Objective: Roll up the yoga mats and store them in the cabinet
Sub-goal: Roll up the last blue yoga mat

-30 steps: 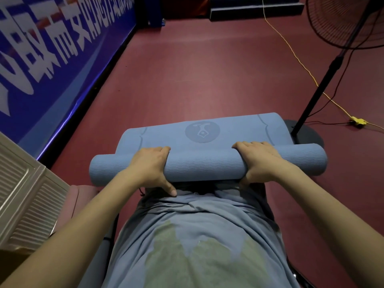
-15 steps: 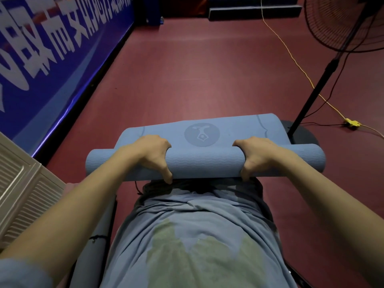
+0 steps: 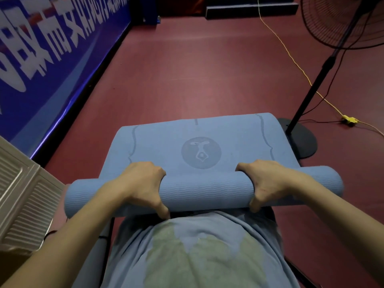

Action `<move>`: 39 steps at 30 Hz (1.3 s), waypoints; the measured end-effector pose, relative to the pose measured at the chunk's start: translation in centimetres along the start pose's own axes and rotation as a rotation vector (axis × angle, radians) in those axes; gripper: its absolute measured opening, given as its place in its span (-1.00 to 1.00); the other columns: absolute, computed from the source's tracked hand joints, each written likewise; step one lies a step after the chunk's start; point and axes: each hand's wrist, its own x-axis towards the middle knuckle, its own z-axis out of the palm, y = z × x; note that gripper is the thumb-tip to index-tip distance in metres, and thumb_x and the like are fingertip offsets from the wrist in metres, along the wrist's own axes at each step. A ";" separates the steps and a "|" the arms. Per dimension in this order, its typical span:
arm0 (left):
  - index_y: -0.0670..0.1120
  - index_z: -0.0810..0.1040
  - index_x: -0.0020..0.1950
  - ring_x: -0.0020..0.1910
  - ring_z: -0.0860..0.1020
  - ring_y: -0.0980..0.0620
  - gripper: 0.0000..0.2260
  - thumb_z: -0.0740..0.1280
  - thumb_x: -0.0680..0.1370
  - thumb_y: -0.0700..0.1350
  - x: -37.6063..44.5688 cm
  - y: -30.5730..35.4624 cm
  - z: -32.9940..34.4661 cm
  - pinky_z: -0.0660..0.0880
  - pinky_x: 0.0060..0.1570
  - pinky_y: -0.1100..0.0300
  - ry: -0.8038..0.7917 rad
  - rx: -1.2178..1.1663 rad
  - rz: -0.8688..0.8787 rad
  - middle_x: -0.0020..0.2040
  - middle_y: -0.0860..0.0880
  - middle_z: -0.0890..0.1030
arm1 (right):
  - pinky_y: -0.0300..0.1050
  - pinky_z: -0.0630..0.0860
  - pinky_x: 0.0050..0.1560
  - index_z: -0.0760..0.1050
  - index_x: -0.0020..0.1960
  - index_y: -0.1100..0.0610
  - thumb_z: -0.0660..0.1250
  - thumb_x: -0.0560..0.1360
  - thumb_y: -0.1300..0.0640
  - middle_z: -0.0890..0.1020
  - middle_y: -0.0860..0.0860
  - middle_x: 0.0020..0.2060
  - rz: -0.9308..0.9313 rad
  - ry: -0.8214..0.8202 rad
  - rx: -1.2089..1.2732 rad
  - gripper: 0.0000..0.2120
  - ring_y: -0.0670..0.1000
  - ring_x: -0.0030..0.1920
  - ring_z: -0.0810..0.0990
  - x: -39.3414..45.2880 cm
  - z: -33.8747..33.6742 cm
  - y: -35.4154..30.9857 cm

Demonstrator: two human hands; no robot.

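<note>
Both hands curl round a blue yoga mat, most of it already rolled, on the red floor.

The left hand (image 3: 141, 186) grips the rolled part of the yoga mat (image 3: 205, 190), fingers hooked over the far side and thumb tucked under the near side; an end of the roll sticks out past its outer side. Between the two hands runs the ribbed middle of the roll, and just beyond the knuckles lies the flat stretch not yet rolled, with a round logo (image 3: 201, 152). The right hand (image 3: 268, 183) clamps the roll the same way. The mat looks soft, light and springy, likely to loosen if let go, so a hold spread well apart along the roll suits it. A fan stand (image 3: 301, 140) sits beyond the right hand.
</note>
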 end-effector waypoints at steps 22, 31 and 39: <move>0.33 0.26 0.53 0.58 -0.06 0.15 0.15 0.63 -0.02 0.36 5.0 -3.6 0.0 0.15 0.56 -0.13 -0.080 -0.456 0.138 0.58 0.31 -0.07 | -0.15 0.29 -0.06 0.34 0.07 -0.10 0.63 -0.02 -0.17 0.40 -0.26 0.01 -0.104 0.308 0.245 -0.24 -0.09 0.07 0.30 2.7 0.5 1.9; 0.34 0.44 0.41 0.39 0.26 0.28 -0.02 0.66 0.00 0.32 6.1 -5.2 0.7 0.27 0.38 0.13 0.054 -0.643 0.241 0.35 0.34 0.28 | 0.03 0.31 0.20 0.57 0.12 -0.15 0.46 0.00 -0.20 0.46 -0.29 -0.11 -0.003 0.361 0.281 -0.33 -0.08 0.00 0.40 2.4 -0.4 1.5; 0.30 0.60 0.12 0.14 0.49 0.17 -0.25 0.43 0.03 0.63 5.3 -6.2 0.3 0.46 0.23 -0.05 0.343 -0.633 0.147 0.09 0.25 0.60 | 0.25 0.15 0.35 0.60 0.10 -0.01 0.20 0.22 -0.26 0.62 -0.03 -0.18 0.060 0.364 0.187 -0.44 0.07 0.04 0.52 3.8 -0.1 0.5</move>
